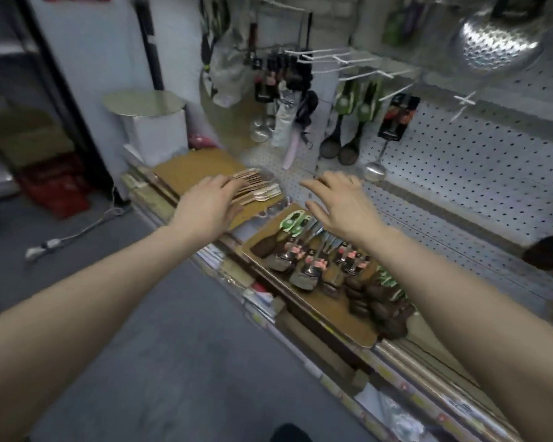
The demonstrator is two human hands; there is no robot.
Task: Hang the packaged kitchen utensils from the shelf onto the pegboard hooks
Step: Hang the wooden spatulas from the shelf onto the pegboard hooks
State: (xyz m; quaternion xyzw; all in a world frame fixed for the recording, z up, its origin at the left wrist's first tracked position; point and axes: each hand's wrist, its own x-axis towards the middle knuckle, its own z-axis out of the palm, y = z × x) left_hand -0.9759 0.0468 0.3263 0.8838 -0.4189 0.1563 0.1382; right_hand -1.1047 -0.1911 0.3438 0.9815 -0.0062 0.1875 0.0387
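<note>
No label is legible; your left hand (208, 208) and right hand (342, 205) hover spread and empty above black-carded packaged utensils (313, 260) on the shelf (339, 317).

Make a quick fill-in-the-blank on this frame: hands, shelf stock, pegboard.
1. Both hands, left hand and right hand, hold ____.
2. The packaged utensils waiting on the shelf lie on a ____ tray.
3. Two black ladles with ____ cards already hang on the pegboard.
4. The big metal strainer hangs at the upper ____ of the view.

Missing words: nothing; brown; green; right
</note>
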